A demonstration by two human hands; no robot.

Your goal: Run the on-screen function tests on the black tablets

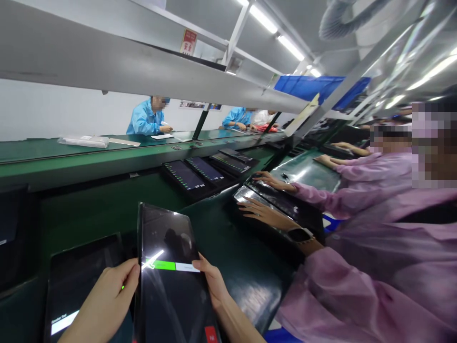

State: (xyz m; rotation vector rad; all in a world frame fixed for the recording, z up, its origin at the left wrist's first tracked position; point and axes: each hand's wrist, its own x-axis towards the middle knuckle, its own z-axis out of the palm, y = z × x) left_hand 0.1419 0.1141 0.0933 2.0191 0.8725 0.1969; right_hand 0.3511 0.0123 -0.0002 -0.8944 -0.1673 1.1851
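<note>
A black tablet [171, 300] is held up, tilted, between my two hands. Its glossy screen shows a green and white bar, a red patch near the bottom corner, and reflections of the ceiling light. My left hand [105, 302] is closed at the tablet's left edge, its fingers mostly behind. On the opposite edge my right hand [214, 281] grips, with a fingertip touching the white part of the bar. A second tablet [82, 271] lies on the green surface, partly hidden by my left hand; a white bar is lit on its screen.
Several tablets [183, 175] in black trays rest on the green belt ahead. At right, a co-worker in a pink sleeve [342, 276] has both hands on a tablet [285, 200]. A grey beam [160, 66] crosses above. Packaged items [84, 141] lie on the far ledge.
</note>
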